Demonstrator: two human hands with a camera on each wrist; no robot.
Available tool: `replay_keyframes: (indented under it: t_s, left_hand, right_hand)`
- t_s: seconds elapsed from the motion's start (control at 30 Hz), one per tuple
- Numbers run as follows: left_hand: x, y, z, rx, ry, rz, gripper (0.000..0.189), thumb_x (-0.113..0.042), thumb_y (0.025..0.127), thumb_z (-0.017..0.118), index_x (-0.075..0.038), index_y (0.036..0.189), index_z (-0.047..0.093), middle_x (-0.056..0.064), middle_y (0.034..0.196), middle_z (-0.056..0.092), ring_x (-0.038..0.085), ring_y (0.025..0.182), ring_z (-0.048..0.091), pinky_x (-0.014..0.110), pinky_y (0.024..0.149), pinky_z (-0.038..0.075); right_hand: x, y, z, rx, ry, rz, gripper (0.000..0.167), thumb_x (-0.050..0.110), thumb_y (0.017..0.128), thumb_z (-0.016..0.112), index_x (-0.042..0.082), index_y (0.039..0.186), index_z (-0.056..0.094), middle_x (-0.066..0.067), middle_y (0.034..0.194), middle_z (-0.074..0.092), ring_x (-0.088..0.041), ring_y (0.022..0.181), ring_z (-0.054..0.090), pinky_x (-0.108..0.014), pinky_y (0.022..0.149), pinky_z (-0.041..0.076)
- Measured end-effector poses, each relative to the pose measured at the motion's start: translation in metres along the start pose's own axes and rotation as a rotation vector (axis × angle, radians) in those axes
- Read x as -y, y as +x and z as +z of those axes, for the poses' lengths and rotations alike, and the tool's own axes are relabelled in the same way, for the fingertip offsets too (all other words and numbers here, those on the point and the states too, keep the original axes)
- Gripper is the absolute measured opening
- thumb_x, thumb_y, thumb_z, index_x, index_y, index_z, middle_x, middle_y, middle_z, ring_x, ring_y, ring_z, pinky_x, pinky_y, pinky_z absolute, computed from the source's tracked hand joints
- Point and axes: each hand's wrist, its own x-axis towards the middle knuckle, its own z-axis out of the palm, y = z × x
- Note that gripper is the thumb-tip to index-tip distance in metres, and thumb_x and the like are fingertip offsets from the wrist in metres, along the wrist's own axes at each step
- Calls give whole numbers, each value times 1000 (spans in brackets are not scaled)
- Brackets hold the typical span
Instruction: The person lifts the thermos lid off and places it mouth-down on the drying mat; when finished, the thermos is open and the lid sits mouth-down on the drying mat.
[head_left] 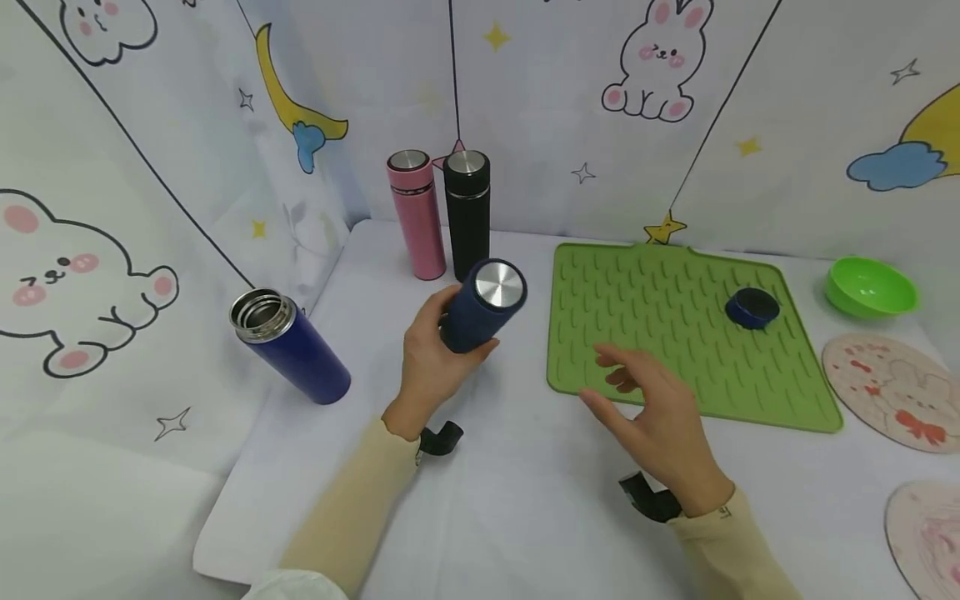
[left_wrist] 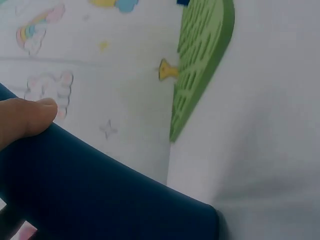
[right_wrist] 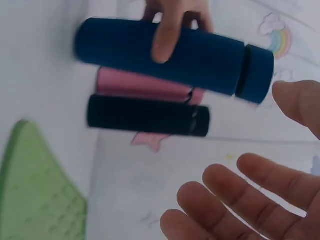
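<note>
My left hand [head_left: 435, 362] grips a dark blue thermos bottle [head_left: 480, 312] around its body, with the silver disc on its lid tilted up toward the head camera. In the right wrist view, the bottle's lid [right_wrist: 257, 74] sits on its end above a dark groove. The thumb lies along the blue bottle [left_wrist: 105, 185] in the left wrist view. My right hand [head_left: 663, 425] holds nothing; its fingers are spread and loosely bent, to the right of the bottle and by the front edge of the green mat [head_left: 637, 333].
Behind the held bottle stand a pink bottle [head_left: 420, 225] and a black bottle [head_left: 468, 221]. A lidless blue bottle [head_left: 303, 358] stands at the left. On the mat lies a small dark blue cap [head_left: 752, 309]. A green bowl [head_left: 870, 292] and round placemat [head_left: 892, 392] are at the right.
</note>
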Motion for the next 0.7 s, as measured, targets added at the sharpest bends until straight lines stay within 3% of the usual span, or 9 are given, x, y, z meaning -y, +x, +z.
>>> replay_keyframes:
  t_s: [0.13, 0.33, 0.53, 0.7]
  left_hand:
    - [-20, -12, 8, 76, 4, 65, 82, -20, 73, 96, -15, 142, 53, 5, 136, 66, 24, 125, 64, 50, 110, 51]
    - [-39, -28, 18, 129, 51, 164, 80, -21, 72, 96, -15, 140, 55, 4, 133, 67, 22, 124, 65, 46, 109, 54]
    - [-51, -41, 26, 136, 164, 222, 79, -24, 70, 98, -14, 137, 57, 5, 128, 70, 25, 117, 68, 44, 101, 59]
    - [-56, -45, 34, 154, 165, 250, 78, -26, 70, 97, -15, 137, 58, 5, 126, 71, 24, 115, 69, 42, 99, 60]
  right_hand:
    - [20, 17, -7, -38, 42, -40, 59, 13, 80, 87, 10, 135, 66, -6, 117, 74, -18, 92, 70, -15, 84, 52]
    - [42, 37, -18, -95, 71, -55, 60, 30, 82, 89, 7, 133, 67, -10, 114, 74, -20, 85, 70, -18, 78, 54]
    - [55, 39, -24, -74, -48, 16, 67, 37, 71, 96, 5, 124, 71, -9, 105, 73, -15, 75, 61, -26, 64, 53]
    - [58, 35, -31, -58, -141, 58, 70, 40, 68, 98, 1, 119, 72, -12, 104, 72, -16, 72, 62, -29, 61, 54]
